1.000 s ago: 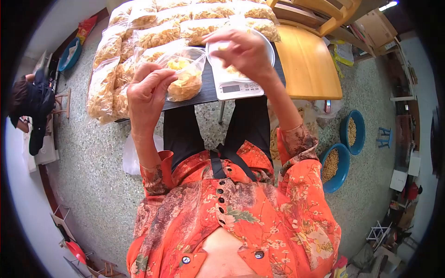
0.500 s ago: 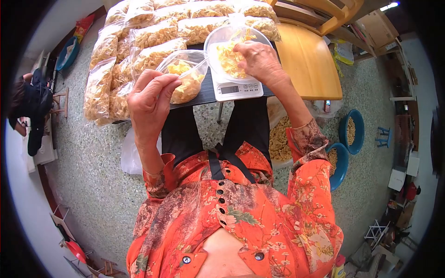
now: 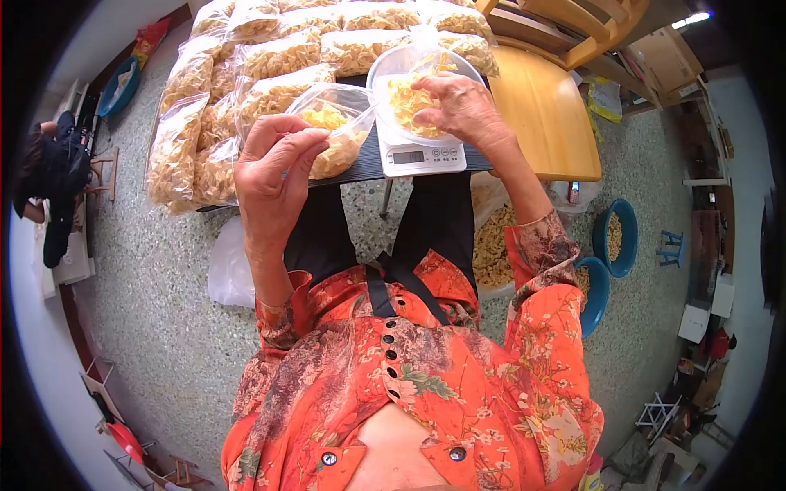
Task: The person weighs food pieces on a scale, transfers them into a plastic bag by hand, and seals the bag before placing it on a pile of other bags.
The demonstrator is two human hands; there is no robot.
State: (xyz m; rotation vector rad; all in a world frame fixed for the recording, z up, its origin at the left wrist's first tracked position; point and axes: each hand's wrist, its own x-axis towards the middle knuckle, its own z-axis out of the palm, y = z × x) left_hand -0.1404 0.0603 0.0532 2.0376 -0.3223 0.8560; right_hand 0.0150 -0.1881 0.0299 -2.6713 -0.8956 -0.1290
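Observation:
My left hand [image 3: 274,159] is closed in a pinch on the rim of a clear plastic bag [image 3: 337,157], which rests at the table's front edge with pale yellow dried flakes inside. To the right, a white digital kitchen scale [image 3: 426,157] carries a clear round bowl [image 3: 381,69] holding more flakes [image 3: 405,102]. My right hand [image 3: 463,106] reaches over the bowl's right side, thumb and forefinger apart at the flakes. Nothing shows clearly in its grasp, and its other fingers are partly hidden. The scale's digits are too small to read.
Several filled bags [image 3: 282,57] lie in rows on the dark table [image 3: 368,164]. A wooden chair seat [image 3: 544,114] adjoins its right side. Blue basins [image 3: 626,237] and a large bag of dried pieces [image 3: 494,254] stand on the floor. Another person [image 3: 57,176] is at far left.
My right hand's fingers have spread apart over the bowl. My left hand has shifted slightly right, still pinching the bag's rim. The camera view has moved a little.

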